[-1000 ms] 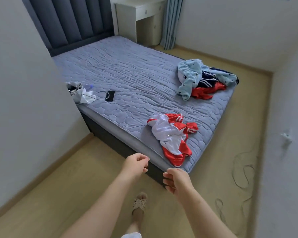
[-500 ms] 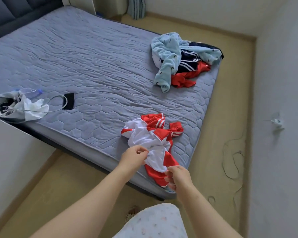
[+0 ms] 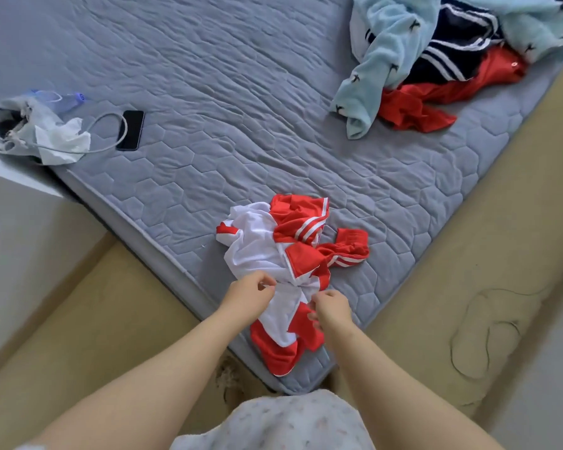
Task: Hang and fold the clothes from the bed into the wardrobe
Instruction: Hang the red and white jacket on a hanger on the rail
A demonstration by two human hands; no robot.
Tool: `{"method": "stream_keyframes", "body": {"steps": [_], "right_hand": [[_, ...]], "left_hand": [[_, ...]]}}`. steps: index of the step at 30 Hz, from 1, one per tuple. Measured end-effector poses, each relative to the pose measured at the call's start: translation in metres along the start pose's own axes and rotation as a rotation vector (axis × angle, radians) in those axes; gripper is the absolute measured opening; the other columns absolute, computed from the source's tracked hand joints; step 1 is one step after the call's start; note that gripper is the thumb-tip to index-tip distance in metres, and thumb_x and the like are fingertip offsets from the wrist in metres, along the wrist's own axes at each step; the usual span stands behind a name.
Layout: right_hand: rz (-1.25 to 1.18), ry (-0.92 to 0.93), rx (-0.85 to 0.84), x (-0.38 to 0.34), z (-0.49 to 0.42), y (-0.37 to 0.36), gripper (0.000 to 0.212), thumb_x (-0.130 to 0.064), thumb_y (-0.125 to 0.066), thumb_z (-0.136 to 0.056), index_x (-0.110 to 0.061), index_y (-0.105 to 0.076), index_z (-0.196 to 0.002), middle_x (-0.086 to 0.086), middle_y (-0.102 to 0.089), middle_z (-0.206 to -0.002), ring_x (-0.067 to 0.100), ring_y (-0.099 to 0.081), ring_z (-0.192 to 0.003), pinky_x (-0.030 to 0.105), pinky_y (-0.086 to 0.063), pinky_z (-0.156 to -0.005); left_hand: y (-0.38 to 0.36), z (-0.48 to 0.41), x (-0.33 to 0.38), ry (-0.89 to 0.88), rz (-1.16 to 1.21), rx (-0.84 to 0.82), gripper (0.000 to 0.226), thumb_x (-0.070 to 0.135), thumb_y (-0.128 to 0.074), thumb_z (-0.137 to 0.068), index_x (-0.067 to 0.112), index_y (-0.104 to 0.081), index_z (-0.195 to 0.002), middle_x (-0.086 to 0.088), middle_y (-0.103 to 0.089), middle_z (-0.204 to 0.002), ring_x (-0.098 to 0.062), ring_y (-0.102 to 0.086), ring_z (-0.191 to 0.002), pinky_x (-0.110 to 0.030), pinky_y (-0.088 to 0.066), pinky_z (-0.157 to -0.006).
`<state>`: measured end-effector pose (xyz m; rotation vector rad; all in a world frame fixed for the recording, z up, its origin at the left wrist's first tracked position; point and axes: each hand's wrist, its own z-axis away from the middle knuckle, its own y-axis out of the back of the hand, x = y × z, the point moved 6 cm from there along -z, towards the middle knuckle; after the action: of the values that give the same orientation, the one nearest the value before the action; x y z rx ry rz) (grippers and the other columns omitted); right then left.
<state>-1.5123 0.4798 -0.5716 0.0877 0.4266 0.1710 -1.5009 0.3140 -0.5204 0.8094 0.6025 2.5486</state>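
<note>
L grip (image 3: 251,295) & R grip (image 3: 331,307) both curled, pinching red/white top (image 3: 260,251) at bed (image 3: 208,92) corner

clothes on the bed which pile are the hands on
The red and white garment at the bed's near corner: the left hand and right hand both pinch its white fabric. The light blue, navy and red pile lies far off, untouched.

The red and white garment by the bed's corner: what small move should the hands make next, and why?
Probably lift it clear of the bed and shake it open. The left hand and right hand both seem to pinch the red and white garment at its near edge, and it lies crumpled, unfit to fold.
</note>
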Motion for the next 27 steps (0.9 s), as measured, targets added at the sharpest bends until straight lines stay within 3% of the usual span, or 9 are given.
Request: {"method": "stream_keyframes", "body": {"steps": [4,8,11,13,16,23,25,27], "right_hand": [[-0.014,-0.037,-0.048,-0.005,-0.052,0.005,0.025,-0.001,-0.041,-0.086,-0.014,-0.038,-0.064,0.008,-0.041,-0.062,0.015,-0.030,-0.049,0.025,-0.022,-0.045],[0.006,-0.065,-0.036,0.002,-0.090,0.030,0.024,-0.002,-0.043,-0.086,-0.014,-0.043,-0.065,0.004,-0.046,-0.061,0.014,-0.037,-0.050,0.022,-0.026,-0.044],[0.064,-0.099,-0.017,0.019,-0.112,0.053,0.024,-0.004,-0.043,-0.086,-0.016,-0.043,-0.065,0.004,-0.048,-0.067,0.016,-0.040,-0.056,0.023,-0.028,-0.050],[0.087,-0.144,0.011,0.034,-0.120,0.067,0.023,-0.004,-0.044,-0.087,-0.015,-0.043,-0.067,0.004,-0.049,-0.067,0.017,-0.042,-0.055,0.024,-0.029,-0.050],[0.106,-0.192,0.029,0.049,-0.124,0.080,0.022,-0.006,-0.044,-0.089,-0.015,-0.045,-0.069,0.004,-0.051,-0.066,0.016,-0.045,-0.051,0.023,-0.030,-0.047],[0.063,-0.239,0.015,0.062,-0.116,0.076,0.023,-0.003,-0.041,-0.090,-0.014,-0.042,-0.070,0.004,-0.048,-0.064,0.013,-0.039,-0.047,0.022,-0.026,-0.043],[0.083,-0.221,-0.017,0.058,-0.109,0.067,0.022,-0.003,-0.041,-0.090,-0.014,-0.044,-0.071,0.004,-0.050,-0.067,0.014,-0.042,-0.051,0.021,-0.028,-0.045],[0.140,-0.174,-0.062,0.050,-0.100,0.057,0.023,-0.005,-0.041,-0.091,-0.015,-0.046,-0.071,0.003,-0.052,-0.069,0.015,-0.044,-0.053,0.022,-0.030,-0.047]], "left_hand": [[-0.031,-0.046,0.021,-0.034,-0.196,-0.007,0.018,0.021,-0.046,-0.090,0.024,-0.060,-0.101,0.005,-0.063,-0.087,-0.013,-0.056,-0.079,-0.025,-0.043,-0.065],[-0.072,-0.090,0.057,-0.207,-0.422,0.060,0.034,0.018,-0.051,-0.087,0.018,-0.055,-0.121,-0.003,-0.052,-0.126,-0.022,-0.050,-0.115,-0.038,-0.044,-0.094],[-0.107,-0.115,0.079,-0.404,-0.717,0.049,0.050,0.024,-0.054,-0.085,0.019,-0.042,-0.133,0.001,-0.036,-0.142,-0.020,-0.033,-0.131,-0.038,-0.037,-0.100],[-0.123,-0.130,0.079,-0.442,-0.859,0.024,0.050,0.027,-0.052,-0.087,0.020,-0.038,-0.136,0.002,-0.030,-0.146,-0.018,-0.022,-0.137,-0.039,-0.031,-0.101],[-0.133,-0.143,0.061,-0.349,-0.947,-0.028,0.049,0.028,-0.050,-0.090,0.024,-0.037,-0.137,0.002,-0.030,-0.146,-0.018,-0.016,-0.140,-0.044,-0.025,-0.105],[-0.117,-0.131,0.036,-0.167,-0.967,0.174,0.032,0.014,-0.042,-0.094,0.027,-0.049,-0.123,0.000,-0.055,-0.120,-0.024,-0.046,-0.116,-0.038,-0.031,-0.094],[-0.110,-0.128,0.030,-0.086,-0.892,0.192,0.026,0.012,-0.043,-0.092,0.022,-0.055,-0.113,0.000,-0.059,-0.112,-0.024,-0.052,-0.109,-0.036,-0.031,-0.089],[-0.100,-0.122,0.022,-0.018,-0.724,0.200,0.017,0.023,-0.046,-0.092,0.020,-0.054,-0.107,0.000,-0.061,-0.107,-0.025,-0.057,-0.103,-0.036,-0.031,-0.086]]}}
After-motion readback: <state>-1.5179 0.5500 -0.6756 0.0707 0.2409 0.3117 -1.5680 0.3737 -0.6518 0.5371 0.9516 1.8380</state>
